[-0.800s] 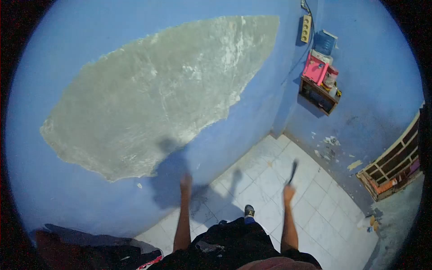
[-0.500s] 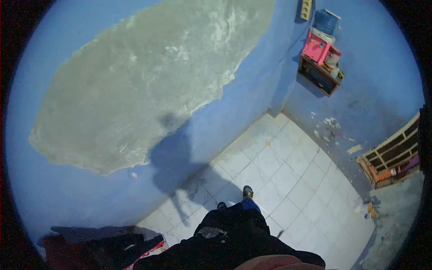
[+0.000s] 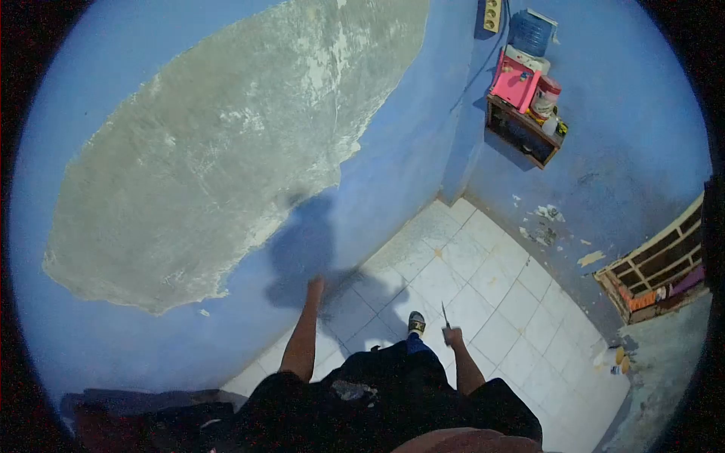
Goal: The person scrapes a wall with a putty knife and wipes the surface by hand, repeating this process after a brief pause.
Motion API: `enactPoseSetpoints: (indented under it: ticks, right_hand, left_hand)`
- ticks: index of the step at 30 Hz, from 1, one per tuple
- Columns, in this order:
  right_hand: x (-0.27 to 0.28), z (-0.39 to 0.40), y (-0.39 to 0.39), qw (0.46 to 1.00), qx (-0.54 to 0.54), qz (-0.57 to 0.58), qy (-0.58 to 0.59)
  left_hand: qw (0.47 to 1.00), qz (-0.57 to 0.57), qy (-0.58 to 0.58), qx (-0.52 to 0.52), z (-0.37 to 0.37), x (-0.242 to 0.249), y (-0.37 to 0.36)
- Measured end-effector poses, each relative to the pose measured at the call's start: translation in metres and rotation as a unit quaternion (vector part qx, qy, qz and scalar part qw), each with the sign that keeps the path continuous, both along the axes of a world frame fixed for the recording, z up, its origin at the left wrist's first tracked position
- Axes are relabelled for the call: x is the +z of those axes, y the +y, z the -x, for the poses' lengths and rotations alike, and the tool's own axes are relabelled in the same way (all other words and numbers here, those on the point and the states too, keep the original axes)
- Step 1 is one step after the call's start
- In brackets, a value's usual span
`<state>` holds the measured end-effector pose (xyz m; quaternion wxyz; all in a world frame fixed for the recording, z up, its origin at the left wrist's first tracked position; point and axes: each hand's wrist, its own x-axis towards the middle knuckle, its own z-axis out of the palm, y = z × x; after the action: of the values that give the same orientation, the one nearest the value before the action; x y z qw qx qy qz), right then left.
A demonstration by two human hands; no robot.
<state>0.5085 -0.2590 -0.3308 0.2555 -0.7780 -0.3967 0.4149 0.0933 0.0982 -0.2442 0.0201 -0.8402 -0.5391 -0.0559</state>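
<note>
My right hand point(image 3: 453, 337) is closed around the dark handle of a knife point(image 3: 444, 311). Its slim pointed blade points away from me, above the white tiles to the right of my foot. My left hand point(image 3: 316, 285) is stretched forward on the left, its fingers curled in, with nothing showing in them. It overlaps the lower part of the blue wall point(image 3: 362, 204) and my shadow there. A large bare grey patch point(image 3: 204, 143) with ragged paint edges spreads over that wall. One sandalled foot point(image 3: 416, 323) shows below me on the tiled floor point(image 3: 483, 283).
On the right wall, a wooden shelf point(image 3: 525, 136) bears a pink stool point(image 3: 516, 81), a jar point(image 3: 545, 98) and a blue water jug point(image 3: 530, 34). A socket strip point(image 3: 492, 15) hangs beside them. Farther right is a slatted wooden rack point(image 3: 653, 260). Dark cloth point(image 3: 151, 419) lies at lower left.
Both my forearms have come into view, the left toward the wall and the right with the knife over the floor. The view has shifted slightly, and my shadow has moved.
</note>
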Motion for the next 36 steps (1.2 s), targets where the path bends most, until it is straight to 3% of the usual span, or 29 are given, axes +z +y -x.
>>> enactPoseSetpoints:
  ticks: [1,3,5,6,8,9,10,11,12,13,14,15,16,17,18,20,22,26,27,28,30,31,32,34,35,36]
  right_hand:
    - [0.009,-0.007,0.033,0.998,-0.037,-0.028,0.035]
    - [0.033,-0.014,0.094,0.981,-0.138,-0.061,0.125]
    - [0.084,-0.015,0.119,0.934,-0.269,-0.056,0.227]
    - [0.094,-0.017,0.125,0.930,-0.288,-0.064,0.221]
    - [0.099,-0.028,0.123,0.918,-0.295,-0.034,0.261]
    - [0.085,-0.035,0.113,0.919,-0.297,-0.005,0.260]
    - [0.074,-0.042,0.104,0.918,-0.299,0.025,0.260]
    - [0.012,-0.064,0.077,0.958,-0.173,-0.007,0.229]
    - [-0.051,-0.087,0.050,0.978,-0.057,-0.056,0.192]
    - [-0.080,-0.094,0.025,0.997,0.047,-0.045,-0.038]
    - [-0.113,-0.101,0.001,0.952,0.120,-0.021,-0.280]
    - [-0.135,-0.122,-0.021,0.912,0.271,-0.019,-0.308]
    - [-0.152,-0.142,-0.041,0.854,0.409,-0.038,-0.319]
    - [-0.140,-0.149,-0.046,0.886,0.391,0.043,-0.246]
    - [-0.121,-0.155,-0.034,0.931,0.296,0.142,-0.156]
    - [-0.089,-0.164,-0.004,0.964,0.083,0.251,-0.024]
    - [-0.070,-0.172,0.043,0.968,-0.017,0.248,0.035]
    - [-0.031,-0.164,0.149,0.979,-0.071,0.153,0.114]
    - [-0.016,-0.160,0.181,0.983,-0.061,0.114,0.133]
    - [0.001,-0.156,0.215,0.984,-0.050,0.074,0.153]
    - [0.058,-0.142,0.287,0.979,-0.030,0.007,0.201]
    - [0.100,-0.134,0.327,0.974,-0.028,-0.015,0.223]
    - [0.168,-0.120,0.370,0.966,-0.040,-0.010,0.256]
    - [0.243,-0.106,0.428,0.951,0.016,-0.139,0.277]
    - [0.299,-0.098,0.450,0.947,0.084,-0.170,0.261]
    - [0.322,-0.092,0.471,0.936,0.087,-0.201,0.275]
  left_hand:
    - [0.974,0.153,-0.159,0.053,-0.020,-0.042,0.026]
    - [0.873,0.316,-0.353,0.117,-0.087,0.019,0.030]
    - [0.840,0.360,-0.398,0.083,-0.146,0.079,0.014]
    - [0.845,0.360,-0.392,0.051,-0.174,0.104,0.000]
    - [0.954,0.129,-0.238,-0.127,-0.175,0.053,-0.020]
    - [0.970,-0.021,-0.164,-0.178,-0.175,0.025,-0.029]
    - [0.976,-0.073,-0.102,-0.179,-0.160,0.001,-0.047]
    - [0.937,0.170,-0.295,-0.074,-0.137,-0.035,-0.071]
    - [0.806,0.316,-0.492,0.086,-0.117,-0.058,-0.094]
    - [0.969,0.223,-0.109,0.001,-0.089,-0.064,-0.119]
    - [0.920,0.329,-0.159,0.144,-0.065,-0.055,-0.154]
    - [0.836,0.424,-0.206,0.282,-0.048,-0.039,-0.182]
    - [0.923,0.319,-0.182,0.113,-0.018,-0.033,-0.220]
    - [0.968,0.197,-0.146,-0.061,0.011,-0.018,-0.257]
    - [0.973,0.102,-0.122,-0.168,0.027,0.000,-0.280]
    - [0.970,0.207,-0.126,-0.019,0.041,0.018,-0.306]
    - [0.926,0.291,-0.141,0.193,0.033,0.020,-0.306]
    - [0.854,0.233,-0.210,0.416,-0.009,-0.017,-0.253]
    - [0.815,0.192,-0.265,0.479,-0.024,-0.032,-0.224]
    - [0.746,0.137,-0.356,0.546,-0.044,-0.036,-0.187]
    - [0.412,-0.067,-0.680,0.603,-0.091,-0.038,-0.098]
    - [0.574,-0.012,-0.478,0.664,-0.086,-0.072,-0.063]
    - [0.603,0.003,-0.448,0.660,-0.091,-0.075,-0.023]
    - [0.612,0.014,-0.531,0.586,-0.093,-0.070,0.066]
    - [0.597,0.022,-0.588,0.545,-0.094,-0.057,0.107]
    - [0.569,0.027,-0.648,0.505,-0.097,-0.040,0.144]
